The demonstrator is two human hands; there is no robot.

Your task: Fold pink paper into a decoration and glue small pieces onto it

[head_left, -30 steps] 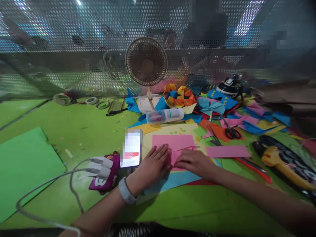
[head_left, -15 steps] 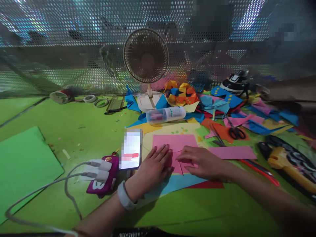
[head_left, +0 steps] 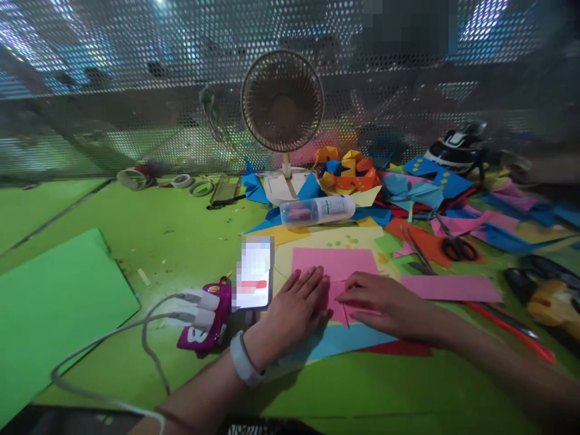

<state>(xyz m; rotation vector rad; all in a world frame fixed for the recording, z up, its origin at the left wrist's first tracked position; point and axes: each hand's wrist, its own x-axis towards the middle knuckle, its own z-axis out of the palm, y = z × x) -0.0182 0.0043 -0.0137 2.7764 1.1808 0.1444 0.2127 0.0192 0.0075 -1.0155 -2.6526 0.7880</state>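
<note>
A sheet of pink paper [head_left: 335,260] with folded flaps lies in front of me, on top of blue, red and pale yellow sheets. My left hand [head_left: 301,302] rests flat on its left part, fingers stretched out. At the centre fold, my right hand [head_left: 385,305] has bent fingers closed at the edge of a small pink flap; its exact grip is partly hidden. A blue sheet [head_left: 335,341] shows just below both hands. To the right of my right hand lies a pink strip [head_left: 453,288]. A lit phone [head_left: 256,272] is left of the pink paper.
Behind the paper stand a fan [head_left: 283,103] and a clear plastic bottle [head_left: 317,209] on its side. Scissors [head_left: 457,246], a red-handled tool [head_left: 516,332] and folded paper shapes [head_left: 353,175] lie right. A purple pouch [head_left: 206,326] with cabled chargers and a green sheet [head_left: 58,308] lie left.
The view has turned slightly left, so everything sits further right in the picture. Both hands keep nearly the same place on the pink paper.
</note>
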